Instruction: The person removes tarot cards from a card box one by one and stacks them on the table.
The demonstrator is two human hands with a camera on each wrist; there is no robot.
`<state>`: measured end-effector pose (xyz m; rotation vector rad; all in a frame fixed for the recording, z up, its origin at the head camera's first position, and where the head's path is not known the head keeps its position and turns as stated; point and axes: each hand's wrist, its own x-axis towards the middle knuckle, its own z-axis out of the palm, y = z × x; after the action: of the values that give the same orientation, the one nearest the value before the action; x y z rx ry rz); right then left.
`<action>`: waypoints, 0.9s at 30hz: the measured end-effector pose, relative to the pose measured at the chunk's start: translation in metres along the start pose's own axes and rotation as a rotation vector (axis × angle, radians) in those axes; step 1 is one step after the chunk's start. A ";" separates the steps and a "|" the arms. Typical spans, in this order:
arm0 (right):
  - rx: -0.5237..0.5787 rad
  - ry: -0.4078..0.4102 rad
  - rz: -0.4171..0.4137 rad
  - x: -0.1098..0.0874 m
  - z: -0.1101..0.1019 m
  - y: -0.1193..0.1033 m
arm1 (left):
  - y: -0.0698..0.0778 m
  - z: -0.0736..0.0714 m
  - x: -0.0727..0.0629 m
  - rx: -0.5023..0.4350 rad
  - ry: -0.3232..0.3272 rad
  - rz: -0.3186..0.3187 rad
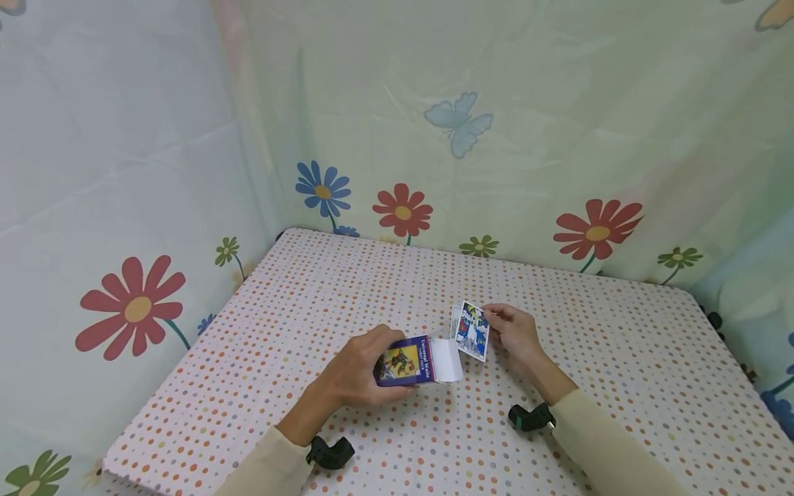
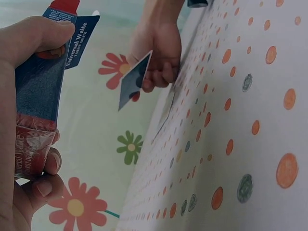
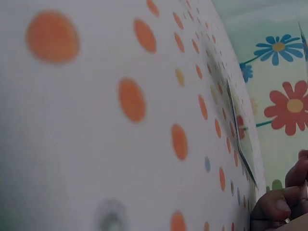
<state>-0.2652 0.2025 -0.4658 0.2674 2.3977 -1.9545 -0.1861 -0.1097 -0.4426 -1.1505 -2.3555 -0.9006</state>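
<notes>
My left hand (image 1: 358,366) grips a blue tarot deck box (image 1: 402,363), thumb on one side and fingers on the other. Its white end flap (image 1: 446,360) sticks out toward the right. Printed lettering and a yellow picture panel show on the box front. A blue-and-white picture card (image 1: 473,333) is pinched by its edge in my right hand (image 1: 516,335), just beyond the flap. Behind it, a pale card edge (image 1: 455,319) shows. In the left wrist view, the held card (image 2: 134,82) tilts above a thin flat piece (image 2: 166,115) lying on the tabletop.
A dotted cloth covers the table (image 1: 347,289). Flower-printed curtains (image 1: 509,172) hang behind it and along the left side. Black wrist cameras are strapped to the left wrist (image 1: 331,452) and the right wrist (image 1: 531,417).
</notes>
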 end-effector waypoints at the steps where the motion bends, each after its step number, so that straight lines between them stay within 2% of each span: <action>1: -0.020 -0.007 -0.003 0.002 -0.001 0.001 | 0.000 0.000 0.000 0.003 -0.002 0.000; 8: -0.182 -0.002 -0.045 0.018 0.001 0.005 | 0.000 -0.001 -0.002 0.002 -0.010 0.000; 19: -0.317 0.033 -0.061 0.030 0.004 0.001 | 0.001 -0.001 -0.001 -0.003 -0.011 -0.006; 27: -0.427 0.013 -0.093 0.035 0.005 -0.001 | 0.002 -0.001 0.001 -0.009 -0.005 -0.006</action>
<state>-0.2997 0.2008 -0.4707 0.1521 2.7963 -1.4152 -0.1844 -0.1088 -0.4408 -1.1506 -2.3626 -0.9129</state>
